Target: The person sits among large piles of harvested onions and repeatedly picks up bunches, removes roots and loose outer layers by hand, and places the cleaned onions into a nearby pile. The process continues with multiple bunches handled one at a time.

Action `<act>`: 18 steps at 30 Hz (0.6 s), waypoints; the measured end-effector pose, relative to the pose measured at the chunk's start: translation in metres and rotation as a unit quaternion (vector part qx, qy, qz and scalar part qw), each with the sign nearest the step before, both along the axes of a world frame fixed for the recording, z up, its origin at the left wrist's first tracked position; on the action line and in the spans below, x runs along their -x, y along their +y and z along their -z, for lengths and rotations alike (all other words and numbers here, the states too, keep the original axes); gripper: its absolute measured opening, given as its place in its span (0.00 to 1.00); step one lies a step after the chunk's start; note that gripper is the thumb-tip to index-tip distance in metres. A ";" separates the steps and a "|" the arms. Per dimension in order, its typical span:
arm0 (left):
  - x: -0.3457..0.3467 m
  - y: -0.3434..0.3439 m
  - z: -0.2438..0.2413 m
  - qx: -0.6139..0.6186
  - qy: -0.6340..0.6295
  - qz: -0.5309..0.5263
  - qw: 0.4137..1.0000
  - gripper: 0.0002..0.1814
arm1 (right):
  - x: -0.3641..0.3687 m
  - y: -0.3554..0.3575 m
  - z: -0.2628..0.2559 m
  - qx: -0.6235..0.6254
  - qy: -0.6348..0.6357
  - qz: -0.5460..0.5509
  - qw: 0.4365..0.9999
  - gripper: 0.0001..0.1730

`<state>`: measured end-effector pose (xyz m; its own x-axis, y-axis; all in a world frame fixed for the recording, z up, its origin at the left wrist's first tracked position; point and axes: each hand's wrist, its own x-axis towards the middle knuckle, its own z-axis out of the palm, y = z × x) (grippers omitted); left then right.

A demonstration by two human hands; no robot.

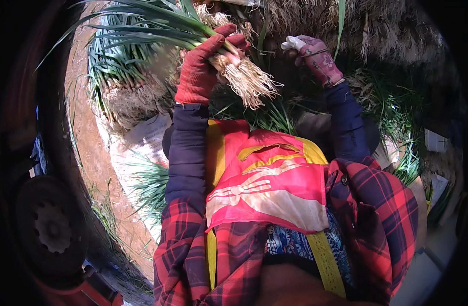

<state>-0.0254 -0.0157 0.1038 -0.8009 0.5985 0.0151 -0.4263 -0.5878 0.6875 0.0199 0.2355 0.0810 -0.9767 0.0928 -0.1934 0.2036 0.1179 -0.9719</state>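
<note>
My left hand (198, 63), in a red knit glove, grips a bunch of allium plants (232, 57) that look like green garlic. Their leaves fan out to the upper left, and the pale, stringy roots hang toward the lower right. To the right of the roots and apart from them, my right hand (317, 57) is raised in a pink floral glove. White covering wraps a fingertip there. The fingers curl inward, with nothing visible in them. Loose green leaves (278, 116) lie below, between my arms.
A stack of bunched plants (121, 72) stands at the left, beside a printed white sack (142, 139). Massed dry roots (371, 34) fill the upper right. More greens (390, 95) are heaped right of my arm. A vehicle wheel (50, 225) stands at the lower left.
</note>
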 end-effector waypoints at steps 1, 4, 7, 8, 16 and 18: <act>-0.001 -0.009 0.001 0.000 0.000 -0.022 1.000 0.24 | 0.003 0.013 0.024 -0.026 -0.033 -0.016 0.999 0.15; -0.002 -0.037 0.016 -0.039 -0.034 -0.078 0.996 0.24 | -0.009 0.018 0.056 -0.190 -0.127 -0.082 0.970 0.14; -0.022 -0.044 0.000 0.174 0.017 -0.099 0.980 0.23 | -0.010 0.029 0.091 -0.265 -0.165 -0.103 0.944 0.21; -0.022 -0.046 0.005 0.223 0.065 -0.092 0.968 0.22 | -0.009 0.027 0.099 -0.312 -0.108 -0.109 0.938 0.24; -0.026 -0.030 0.009 0.243 0.065 -0.129 0.959 0.14 | 0.012 -0.034 0.135 -0.331 -0.045 -0.156 0.930 0.30; -0.022 -0.029 0.010 0.228 0.030 -0.126 0.965 0.13 | 0.012 -0.015 0.115 -0.329 0.012 -0.118 0.937 0.27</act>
